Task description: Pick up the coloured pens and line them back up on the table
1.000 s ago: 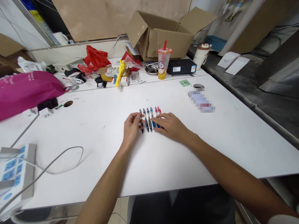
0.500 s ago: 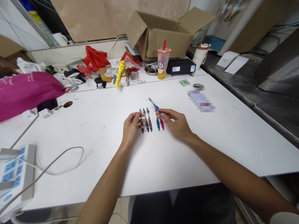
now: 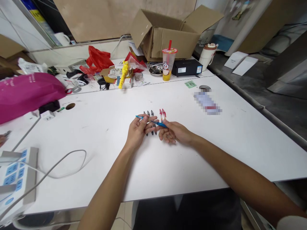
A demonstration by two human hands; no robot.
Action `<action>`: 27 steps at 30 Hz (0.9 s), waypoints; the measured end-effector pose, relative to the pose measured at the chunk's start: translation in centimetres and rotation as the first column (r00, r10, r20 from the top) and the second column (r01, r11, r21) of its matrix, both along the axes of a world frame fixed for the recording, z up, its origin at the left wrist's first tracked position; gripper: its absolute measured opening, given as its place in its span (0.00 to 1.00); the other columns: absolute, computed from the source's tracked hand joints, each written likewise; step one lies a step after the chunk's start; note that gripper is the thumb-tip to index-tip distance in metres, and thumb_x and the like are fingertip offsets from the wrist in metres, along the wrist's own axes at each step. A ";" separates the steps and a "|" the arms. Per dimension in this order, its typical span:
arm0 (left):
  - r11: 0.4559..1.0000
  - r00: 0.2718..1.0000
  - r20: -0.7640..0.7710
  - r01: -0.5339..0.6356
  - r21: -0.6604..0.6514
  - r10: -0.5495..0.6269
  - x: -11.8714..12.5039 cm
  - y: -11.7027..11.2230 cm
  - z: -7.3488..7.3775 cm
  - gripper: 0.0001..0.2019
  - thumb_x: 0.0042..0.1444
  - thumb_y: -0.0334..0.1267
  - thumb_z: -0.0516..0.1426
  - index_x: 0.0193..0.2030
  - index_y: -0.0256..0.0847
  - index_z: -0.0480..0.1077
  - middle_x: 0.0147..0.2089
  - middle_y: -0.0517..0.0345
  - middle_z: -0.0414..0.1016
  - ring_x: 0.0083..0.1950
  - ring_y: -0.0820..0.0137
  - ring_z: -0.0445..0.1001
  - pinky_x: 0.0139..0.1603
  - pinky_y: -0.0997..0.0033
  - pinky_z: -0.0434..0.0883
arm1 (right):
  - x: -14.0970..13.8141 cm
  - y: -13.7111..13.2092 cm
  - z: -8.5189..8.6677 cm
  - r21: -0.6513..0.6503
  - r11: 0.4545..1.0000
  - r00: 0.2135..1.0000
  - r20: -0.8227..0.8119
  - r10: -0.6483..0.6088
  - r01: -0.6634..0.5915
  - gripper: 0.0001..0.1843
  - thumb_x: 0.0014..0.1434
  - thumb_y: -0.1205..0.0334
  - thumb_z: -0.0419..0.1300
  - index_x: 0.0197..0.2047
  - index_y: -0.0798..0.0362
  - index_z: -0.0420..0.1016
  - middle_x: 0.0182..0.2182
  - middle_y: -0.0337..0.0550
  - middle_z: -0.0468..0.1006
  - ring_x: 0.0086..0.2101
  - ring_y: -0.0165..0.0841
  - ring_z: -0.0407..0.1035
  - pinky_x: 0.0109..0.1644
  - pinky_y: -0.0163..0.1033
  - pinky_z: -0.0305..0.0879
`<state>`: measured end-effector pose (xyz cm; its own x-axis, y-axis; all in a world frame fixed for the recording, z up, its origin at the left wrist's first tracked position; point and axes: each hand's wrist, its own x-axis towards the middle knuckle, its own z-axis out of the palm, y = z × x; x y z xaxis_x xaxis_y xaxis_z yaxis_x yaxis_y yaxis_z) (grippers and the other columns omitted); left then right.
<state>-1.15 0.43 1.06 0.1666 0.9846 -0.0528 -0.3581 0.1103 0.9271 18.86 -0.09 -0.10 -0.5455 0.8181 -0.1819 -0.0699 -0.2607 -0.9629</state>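
Observation:
A blue pen (image 3: 161, 124) with a clear middle is held slantwise between my two hands above the table. My left hand (image 3: 138, 130) pinches its left end between thumb and fingers. At the other end, my right hand (image 3: 176, 131) grips the blue barrel, with its lower fingers curled loosely. Three black pens (image 3: 152, 113) lie side by side under my left fingers, their middles hidden. Just right of them are two pens with pinkish-red ends (image 3: 164, 113); my right hand covers their lower parts.
At the back stand a drink cup (image 3: 166, 65), a black box (image 3: 187, 67) and an open carton (image 3: 174, 43). A power strip (image 3: 33, 179) with a looping cable sits at left. Another person's hand (image 3: 2, 139) shows at the left edge. A blurred-out item (image 3: 206, 103) lies right.
My right hand has turned and lowered the blue pen leftward, so it now lies across both hands. My left hand has closed on its end. Another person's hand has appeared at left.

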 end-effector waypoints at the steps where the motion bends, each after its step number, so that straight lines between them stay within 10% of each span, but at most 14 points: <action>1: 1.000 1.000 -0.023 0.006 0.009 -0.006 0.1 -0.1 -0.1 0.17 0.61 0.49 0.65 0.46 0.39 0.69 0.50 0.43 0.83 0.44 0.65 0.85 0.38 0.71 0.81 | -0.1 0.0 0.0 -0.012 0.999 0.999 0.033 0.038 -0.038 0.30 0.67 0.33 0.51 0.42 0.53 0.74 0.27 0.43 0.78 0.19 0.27 0.63 0.18 0.34 0.53; 10: 0.993 0.989 -0.097 -0.115 -0.001 0.114 0.9 -0.3 -0.3 0.21 0.57 0.54 0.66 0.43 0.39 0.70 0.45 0.45 0.84 0.37 0.68 0.84 0.32 0.75 0.80 | 0.2 -0.9 0.2 0.544 0.839 0.886 0.390 -0.251 -0.001 0.17 0.72 0.48 0.53 0.35 0.49 0.69 0.23 0.33 0.71 0.24 0.29 0.61 0.32 0.38 0.57; 18: 0.976 0.975 -0.108 -0.205 -0.072 0.197 1.2 -0.4 0.0 0.18 0.60 0.51 0.65 0.44 0.38 0.72 0.47 0.43 0.84 0.38 0.67 0.85 0.29 0.76 0.78 | -0.3 -0.9 -0.3 0.503 0.832 0.911 0.184 -0.370 0.236 0.13 0.67 0.50 0.60 0.49 0.47 0.72 0.43 0.43 0.80 0.32 0.32 0.71 0.38 0.41 0.68; 27: 0.972 0.974 -0.093 -0.217 -0.093 0.209 1.1 -0.3 -0.4 0.16 0.62 0.50 0.64 0.45 0.38 0.72 0.49 0.41 0.84 0.40 0.65 0.85 0.30 0.75 0.78 | -0.2 -0.5 -1.1 0.512 0.810 0.899 0.147 -0.412 0.288 0.13 0.69 0.51 0.58 0.53 0.47 0.70 0.42 0.44 0.78 0.39 0.35 0.72 0.42 0.43 0.69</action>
